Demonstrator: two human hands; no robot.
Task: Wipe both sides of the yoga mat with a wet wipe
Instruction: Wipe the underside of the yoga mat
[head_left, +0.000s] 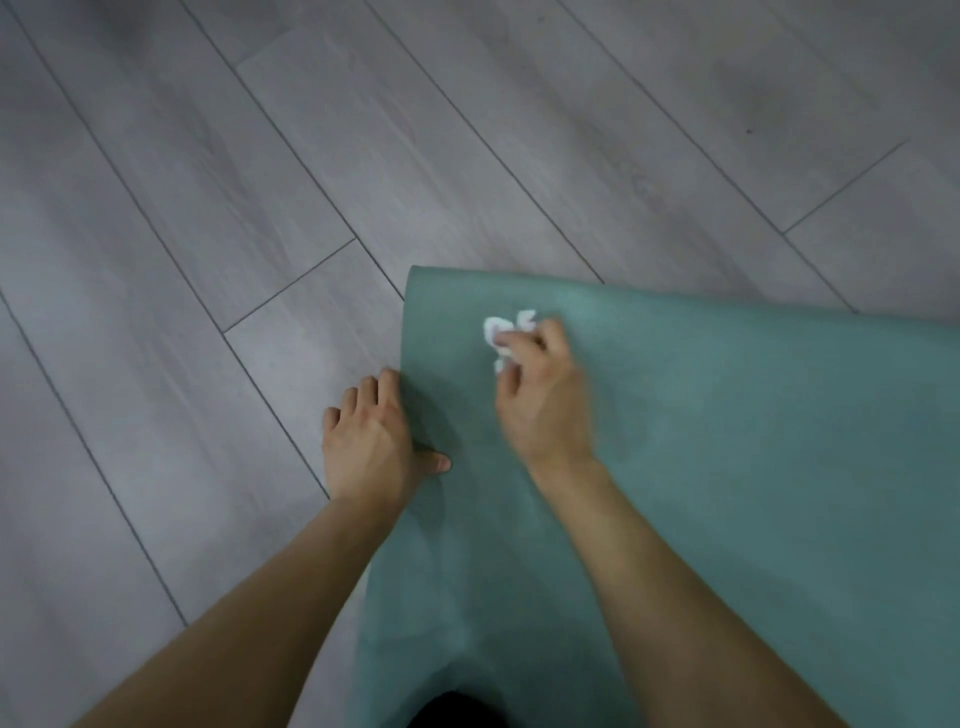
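Note:
A teal yoga mat lies flat on the floor and fills the lower right of the head view; its far left corner is near the middle of the frame. My right hand grips a crumpled white wet wipe and holds it against the mat close to that corner; the hand is blurred. My left hand rests on the mat's left edge, fingers lying along the edge by the floor and thumb flat on the mat's surface.
Grey wood-look floor planks surround the mat to the left and beyond it. A dark shape sits at the bottom edge over the mat, too cut off to tell what it is.

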